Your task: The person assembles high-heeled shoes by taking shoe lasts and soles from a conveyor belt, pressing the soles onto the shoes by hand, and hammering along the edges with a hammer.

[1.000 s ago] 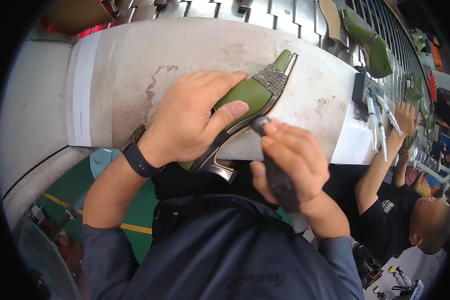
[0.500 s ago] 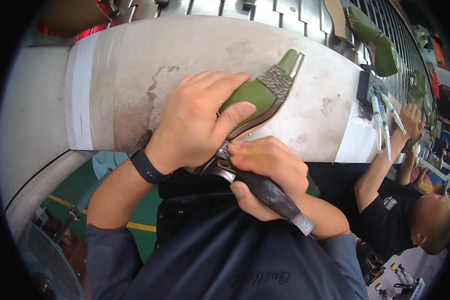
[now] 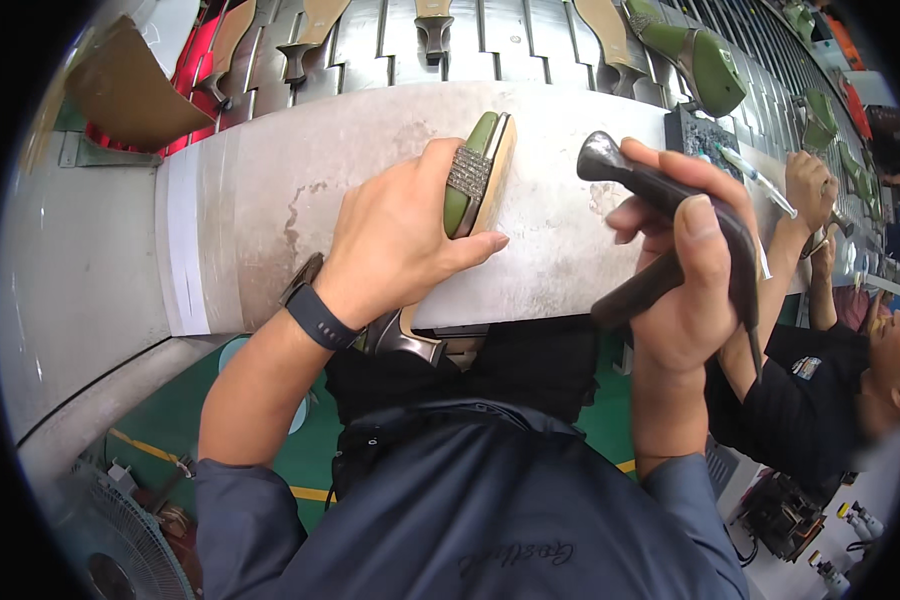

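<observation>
My left hand (image 3: 390, 225) grips a sandal (image 3: 505, 160) built on a green shoe last (image 3: 457, 208). A glittering grey strap (image 3: 468, 172) crosses the last, and the tan sole edge faces right. Below my wrist shows the sandal's dark metallic heel (image 3: 407, 343), at the bench's near edge; my hand hides the middle. My right hand (image 3: 690, 270), raised to the right of the sandal and apart from it, is closed round a dark cobbler's hammer (image 3: 660, 188). The hammer's rounded face points left and its thin curved tail hangs down on the right.
Both hands are over a stained pale bench pad (image 3: 260, 190). Behind it runs a slatted metal conveyor (image 3: 510, 40) bearing soles with heels (image 3: 433, 30) and another green last (image 3: 705, 65). A dark block (image 3: 695, 135) and syringes (image 3: 755, 175) lie right, near a co-worker's hand (image 3: 810, 185).
My right hand has moved from the heel end up and right, carrying the dark tool away. The sandal has shifted left and turned, now showing more of its sole edge.
</observation>
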Action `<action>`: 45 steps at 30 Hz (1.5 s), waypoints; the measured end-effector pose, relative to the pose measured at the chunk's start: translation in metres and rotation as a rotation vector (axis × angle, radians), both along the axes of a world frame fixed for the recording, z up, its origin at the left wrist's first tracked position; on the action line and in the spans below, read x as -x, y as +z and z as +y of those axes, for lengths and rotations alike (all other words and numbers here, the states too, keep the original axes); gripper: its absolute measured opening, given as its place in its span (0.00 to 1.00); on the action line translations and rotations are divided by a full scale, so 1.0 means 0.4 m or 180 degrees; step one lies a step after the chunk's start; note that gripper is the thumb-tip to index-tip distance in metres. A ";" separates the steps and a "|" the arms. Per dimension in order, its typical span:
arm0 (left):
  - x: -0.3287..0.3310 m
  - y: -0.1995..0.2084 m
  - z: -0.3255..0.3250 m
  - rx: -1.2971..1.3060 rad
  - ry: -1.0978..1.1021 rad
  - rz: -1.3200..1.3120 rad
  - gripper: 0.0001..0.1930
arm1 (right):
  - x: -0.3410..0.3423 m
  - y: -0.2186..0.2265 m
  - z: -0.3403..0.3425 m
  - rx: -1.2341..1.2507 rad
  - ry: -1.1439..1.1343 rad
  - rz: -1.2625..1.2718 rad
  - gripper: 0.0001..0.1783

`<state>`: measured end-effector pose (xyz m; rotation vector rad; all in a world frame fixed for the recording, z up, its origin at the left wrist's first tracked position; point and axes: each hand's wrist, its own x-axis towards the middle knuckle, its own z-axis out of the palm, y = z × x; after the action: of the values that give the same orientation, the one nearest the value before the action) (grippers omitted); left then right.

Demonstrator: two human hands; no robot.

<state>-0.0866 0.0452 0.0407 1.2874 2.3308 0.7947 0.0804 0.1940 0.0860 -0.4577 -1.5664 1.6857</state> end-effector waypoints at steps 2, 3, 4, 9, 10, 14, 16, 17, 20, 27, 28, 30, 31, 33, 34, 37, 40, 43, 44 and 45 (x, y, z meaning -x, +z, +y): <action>-0.007 -0.010 -0.006 -0.0127 -0.0024 0.0171 0.34 | 0.025 -0.058 -0.029 -0.0349 0.0548 -0.0567 0.13; -0.001 -0.009 -0.003 -0.0134 -0.0023 0.0177 0.34 | 0.042 -0.075 -0.043 -0.0469 0.0915 -0.1039 0.12; 0.006 -0.006 -0.001 -0.0063 -0.0016 -0.0014 0.33 | 0.057 -0.073 -0.036 -0.0245 0.0907 -0.0925 0.11; 0.020 -0.008 -0.001 -0.0043 -0.0037 -0.0078 0.33 | 0.161 -0.075 0.064 0.0209 0.0528 -0.0852 0.11; 0.022 -0.003 -0.001 -0.0004 -0.0031 -0.0065 0.34 | 0.174 -0.083 0.088 0.0427 0.0460 -0.0963 0.13; 0.043 0.018 -0.016 -0.0772 0.0153 0.0175 0.39 | 0.172 -0.174 0.141 0.0704 0.0272 -0.1592 0.13; 0.043 0.078 -0.036 -0.1411 0.0232 0.0505 0.43 | 0.125 -0.201 0.152 0.0794 0.0276 -0.1302 0.12; 0.037 0.133 -0.047 -0.1757 0.0189 0.0402 0.44 | 0.095 -0.206 0.144 0.0835 0.0246 -0.1168 0.12; 0.027 0.217 -0.064 -0.2018 -0.0302 -0.0135 0.38 | 0.061 -0.181 0.088 0.0763 0.0255 -0.1266 0.12; -0.035 0.189 -0.044 -0.2316 -0.0193 0.0098 0.34 | -0.047 0.127 -0.058 -0.0646 0.0751 -0.0002 0.16; -0.042 0.190 -0.038 -0.2473 -0.0159 0.0180 0.34 | -0.063 0.166 -0.073 -0.0791 0.0734 0.0330 0.18; -0.063 0.190 -0.034 -0.2432 -0.0205 0.0361 0.35 | -0.051 0.212 -0.090 -0.1165 0.0874 0.0065 0.20; -0.069 0.185 -0.035 -0.2369 -0.0240 0.0539 0.36 | -0.041 0.233 -0.094 -0.1403 0.1020 -0.0500 0.25; -0.068 0.179 -0.043 -0.2385 -0.0130 0.0518 0.38 | -0.033 0.265 -0.098 -0.1139 0.1067 -0.0672 0.23; -0.068 0.177 -0.047 -0.2430 -0.0174 0.0509 0.38 | -0.027 0.275 -0.100 -0.0872 0.1109 -0.0815 0.22; -0.067 0.166 -0.059 -0.2510 -0.0285 0.0499 0.38 | -0.003 0.305 -0.070 -0.1073 0.1258 -0.1207 0.19; -0.075 0.156 -0.070 -0.2616 -0.0390 0.0612 0.38 | 0.022 0.306 -0.060 -0.1098 0.1291 -0.1159 0.18; -0.090 0.144 -0.086 -0.2697 -0.0434 0.0821 0.40 | 0.031 0.317 -0.062 -0.1122 0.1296 -0.1357 0.18; -0.100 0.141 -0.099 -0.2634 -0.0413 0.0781 0.40 | 0.032 0.314 -0.067 -0.1010 0.1310 -0.1343 0.17; -0.110 0.137 -0.111 -0.2572 -0.0389 0.0743 0.40 | 0.032 0.312 -0.072 -0.0902 0.1327 -0.1327 0.17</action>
<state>-0.0425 0.0008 0.0955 1.8913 2.1187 1.7269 0.0676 0.1653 0.2108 -0.3663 -2.2986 1.6970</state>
